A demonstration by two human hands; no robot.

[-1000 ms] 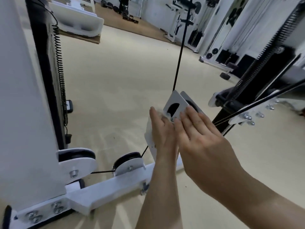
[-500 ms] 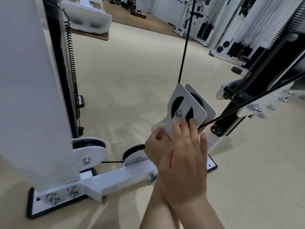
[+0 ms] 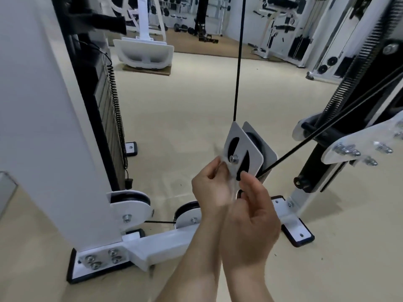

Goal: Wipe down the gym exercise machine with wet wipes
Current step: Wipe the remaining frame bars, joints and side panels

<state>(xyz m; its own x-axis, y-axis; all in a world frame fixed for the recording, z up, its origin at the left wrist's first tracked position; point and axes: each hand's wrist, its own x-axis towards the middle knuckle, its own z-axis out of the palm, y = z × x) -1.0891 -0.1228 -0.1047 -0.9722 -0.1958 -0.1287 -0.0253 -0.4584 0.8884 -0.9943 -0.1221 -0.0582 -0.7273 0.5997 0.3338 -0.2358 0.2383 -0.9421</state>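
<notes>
A white pulley bracket with a black wheel and a centre bolt hangs on a black cable in the middle of the cable machine. My left hand has its fingers curled at the bracket's lower left edge and pinches a thin white wet wipe against the plate. My right hand grips the bracket's lower end from the right, thumb on the front plate, fingers behind it. Most of the wipe is hidden between my hands.
The machine's white column and black weight stack stand at the left. Its white base beam with floor pulleys lies below my hands. A black upright with a bolted white bracket is at the right. Other gym machines line the back.
Both hands slid down from the bracket's upper face to its lower end. My right hand went from flat fingers on the plate to a curled grip. The camera view rose.
</notes>
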